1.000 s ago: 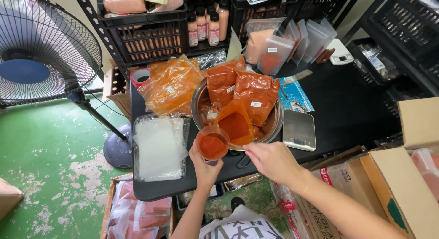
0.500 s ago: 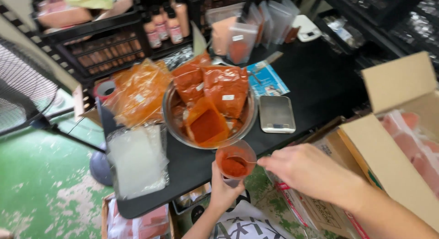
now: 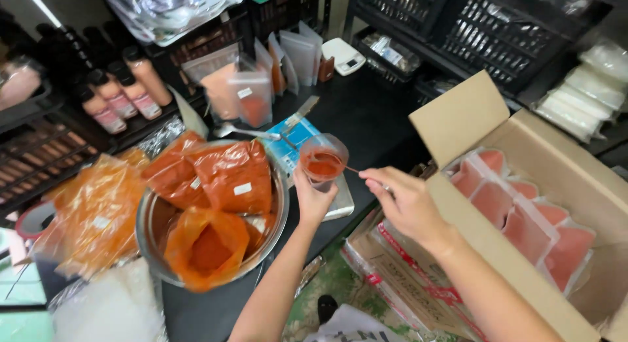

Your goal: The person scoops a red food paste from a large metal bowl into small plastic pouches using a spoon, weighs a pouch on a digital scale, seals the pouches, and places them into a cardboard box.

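Left hand [image 3: 313,197] raised above the front edge of the black table [image 3: 366,116], fingers wrapped around a small clear plastic cup [image 3: 323,160] holding red-orange powder, cup upright and off the surface. Right hand [image 3: 400,199] just beside the cup on its right, fingers pressed together in a pinch on a thin utensil handle [image 3: 353,170] reaching into the cup; utensil tip hidden in the powder. Directly under the cup, a flat metal scale [image 3: 341,204] at the table's front edge. Left of the cup, a round metal bowl [image 3: 149,225] carrying 3 or more clear bags of orange-red powder [image 3: 235,175], bowl near the front edge. Behind the bowl, a metal spoon [image 3: 245,131] lying on the table beside a blue packet [image 3: 293,140]. Toward the back edge, upright clear pouches [image 3: 252,96], some partly filled with powder. At the far left, capped bottles [image 3: 139,93] in a black crate. Right of the table, an open cardboard box [image 3: 461,119] holding pale red sealed packs [image 3: 523,217].
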